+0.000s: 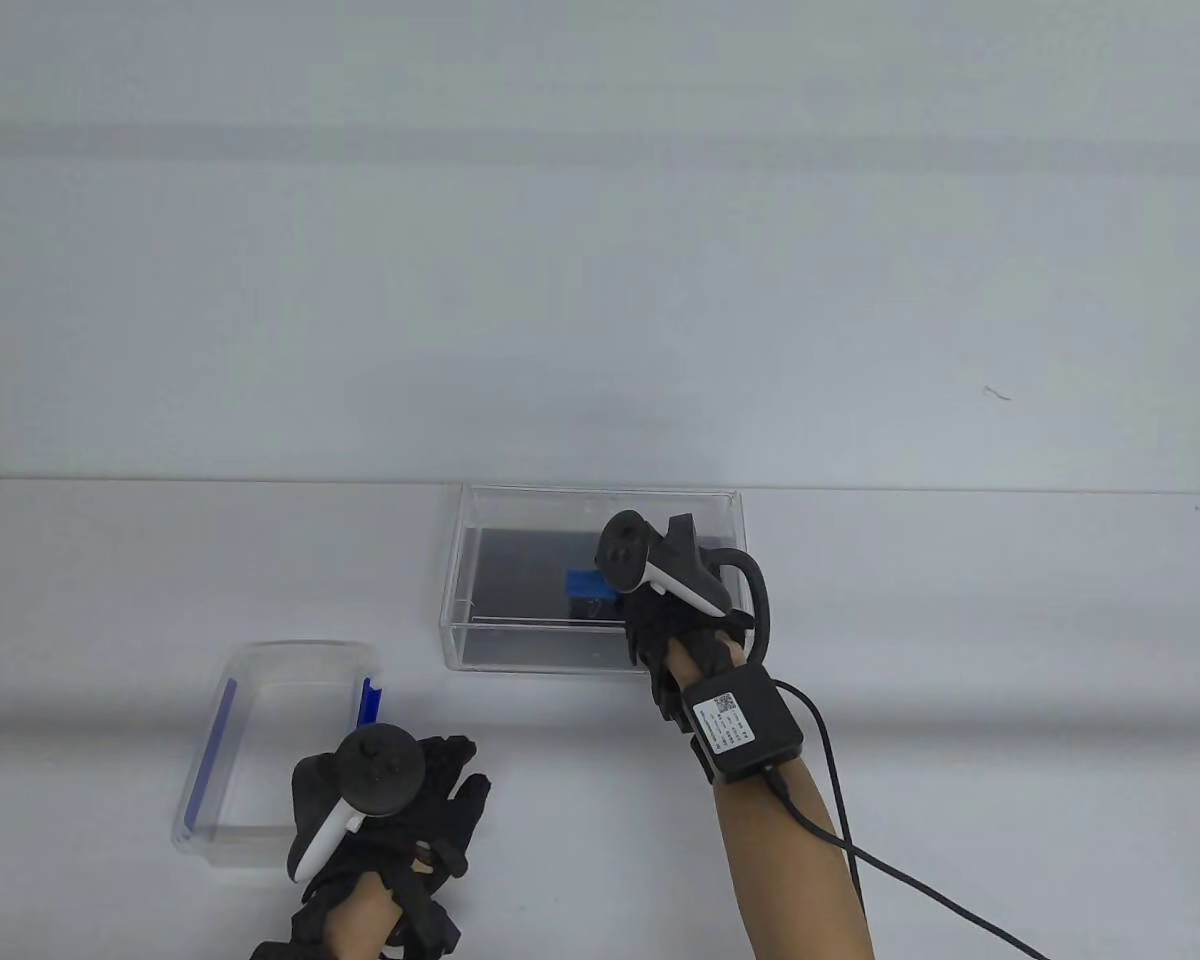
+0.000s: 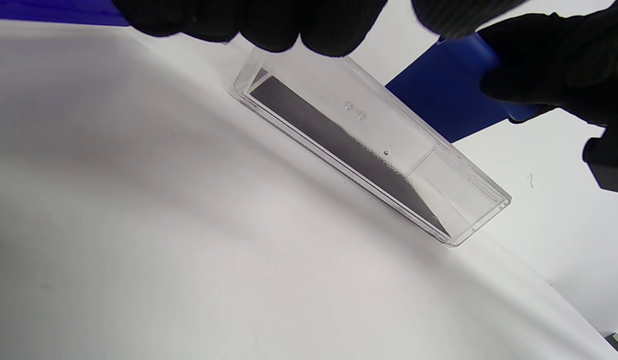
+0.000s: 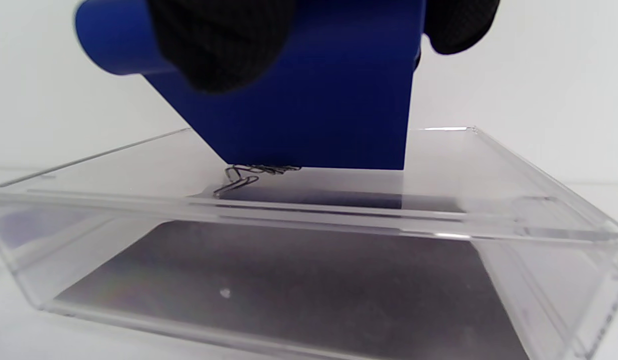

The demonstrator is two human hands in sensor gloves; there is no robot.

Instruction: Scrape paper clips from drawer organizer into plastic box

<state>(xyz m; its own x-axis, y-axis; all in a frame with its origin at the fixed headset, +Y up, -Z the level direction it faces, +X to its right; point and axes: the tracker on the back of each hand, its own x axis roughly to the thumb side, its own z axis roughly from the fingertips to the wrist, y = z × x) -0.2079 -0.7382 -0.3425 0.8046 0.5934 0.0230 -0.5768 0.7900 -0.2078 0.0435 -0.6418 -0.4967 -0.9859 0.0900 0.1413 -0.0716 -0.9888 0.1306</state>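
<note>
A clear acrylic drawer organizer [image 1: 535, 648] with a dark floor stands at the table's middle. My right hand [image 1: 620, 598] reaches into it and grips a blue scraper [image 1: 586, 582]. In the right wrist view the blue scraper [image 3: 314, 110] stands blade down with a few paper clips [image 3: 249, 177] at its lower edge on the organizer's floor [image 3: 289, 280]. The clear plastic box [image 1: 300, 648] with blue latches sits at the front left and looks empty. My left hand [image 1: 440, 790] lies open on the table by the box's right side, holding nothing.
The left wrist view shows the organizer [image 2: 369, 150] from the side with the scraper [image 2: 439, 100] behind it. A black cable [image 1: 890, 860] runs from my right wrist to the table's front right. A white wall stands behind the table.
</note>
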